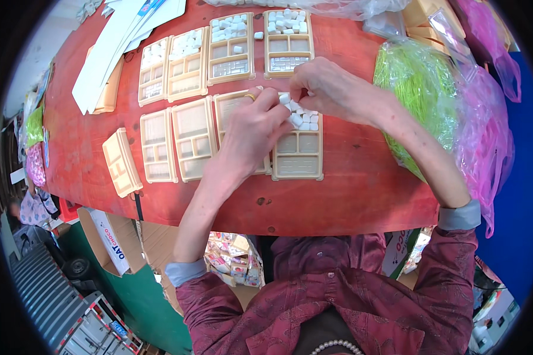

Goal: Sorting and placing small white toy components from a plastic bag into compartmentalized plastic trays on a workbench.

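A cream compartment tray [298, 160] lies at the front right of the tray rows, with small white blocks [305, 121] heaped in its far compartment. My left hand [251, 127], wearing a ring, bends over the left edge of this tray with its fingers curled. Its fingertips are close to the blocks, and any small thing in them is hidden. From the right, my right hand [331, 92] reaches to the far end of the same tray. Its thumb and fingers are pinched together, and what they hold cannot be made out.
Several trays [188, 83] in the back row hold white blocks; a loose block [259, 35] lies between two. Front-row trays [195, 121] stand left of my hands. A tray [122, 163] lies tilted at left. White sheets [115, 53] and bagged green strands [417, 89] flank the rows.
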Available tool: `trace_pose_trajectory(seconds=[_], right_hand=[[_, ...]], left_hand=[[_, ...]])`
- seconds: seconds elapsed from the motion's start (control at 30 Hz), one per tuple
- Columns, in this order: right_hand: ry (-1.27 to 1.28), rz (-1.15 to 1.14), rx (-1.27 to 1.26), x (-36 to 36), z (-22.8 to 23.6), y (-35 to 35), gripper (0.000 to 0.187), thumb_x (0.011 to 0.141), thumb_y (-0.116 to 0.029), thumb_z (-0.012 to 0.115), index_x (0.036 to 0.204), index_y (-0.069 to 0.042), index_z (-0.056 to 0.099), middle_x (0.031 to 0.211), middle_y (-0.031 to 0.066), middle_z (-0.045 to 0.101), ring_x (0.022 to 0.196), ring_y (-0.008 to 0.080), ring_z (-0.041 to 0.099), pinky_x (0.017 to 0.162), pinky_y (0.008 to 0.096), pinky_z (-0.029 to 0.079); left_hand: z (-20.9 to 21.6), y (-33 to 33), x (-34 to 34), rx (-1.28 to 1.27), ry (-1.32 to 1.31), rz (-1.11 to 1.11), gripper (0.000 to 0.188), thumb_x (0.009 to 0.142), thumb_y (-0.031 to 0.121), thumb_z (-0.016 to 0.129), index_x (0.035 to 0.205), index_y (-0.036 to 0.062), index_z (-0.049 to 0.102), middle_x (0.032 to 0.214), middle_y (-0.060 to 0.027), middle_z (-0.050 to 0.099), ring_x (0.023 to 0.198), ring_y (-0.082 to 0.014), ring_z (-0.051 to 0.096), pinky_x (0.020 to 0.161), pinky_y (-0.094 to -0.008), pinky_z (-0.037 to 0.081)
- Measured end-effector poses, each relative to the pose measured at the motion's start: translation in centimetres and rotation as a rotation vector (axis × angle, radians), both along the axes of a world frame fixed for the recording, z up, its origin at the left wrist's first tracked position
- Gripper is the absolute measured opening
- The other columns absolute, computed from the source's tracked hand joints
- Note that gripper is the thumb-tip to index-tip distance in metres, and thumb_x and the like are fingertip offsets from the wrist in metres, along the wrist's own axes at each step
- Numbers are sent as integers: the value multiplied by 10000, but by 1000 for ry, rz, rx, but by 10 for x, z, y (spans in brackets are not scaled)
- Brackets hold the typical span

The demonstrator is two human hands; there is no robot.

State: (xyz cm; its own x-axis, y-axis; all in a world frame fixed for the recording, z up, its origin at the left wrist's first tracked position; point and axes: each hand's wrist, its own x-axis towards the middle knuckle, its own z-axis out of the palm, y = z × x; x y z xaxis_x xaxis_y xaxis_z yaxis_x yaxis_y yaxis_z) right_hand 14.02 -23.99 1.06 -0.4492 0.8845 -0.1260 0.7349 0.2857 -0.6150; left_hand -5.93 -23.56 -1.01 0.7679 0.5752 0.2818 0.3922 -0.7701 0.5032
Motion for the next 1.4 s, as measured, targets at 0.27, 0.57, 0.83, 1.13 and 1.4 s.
trace_pose_trajectory(seconds=[0.27,0.57,0.83,1.13,1.4], right_hand=[[103,-59,-37,10,7,-1,137,772,-47,649,864,46,610,809,154,592,789,284,580,716,367,459],[-20,-26,-3,2,-3,-10,138,787,-48,631,893,39,612,847,177,602,828,338,576,752,411,455],[-37,-37,86,10,0,-12,143,837,-85,595,928,26,601,882,178,597,854,351,566,774,427,447],[215,-228,-254,8,21,-8,183,889,-141,593,885,41,575,719,59,544,690,114,490,622,303,407],[772,-276,-573,14,5,-10,167,871,-139,618,953,6,616,840,31,631,733,58,567,634,213,454]], left_hand=[[2,0,-4,-114,-73,108,161,714,10,699,845,13,607,855,-87,583,810,-275,567,681,-370,467],[-8,11,4,-15,-63,78,152,748,-13,669,892,1,622,918,-97,630,857,-282,598,731,-352,492],[2,14,0,-77,-122,145,115,736,-4,653,844,32,634,852,-98,603,841,-310,589,702,-392,487],[-6,101,22,421,-13,239,69,769,58,647,829,24,644,835,-97,589,853,-263,585,784,-378,445],[-21,116,39,588,171,227,84,734,37,613,812,27,642,870,-81,582,995,-291,528,845,-399,417]])
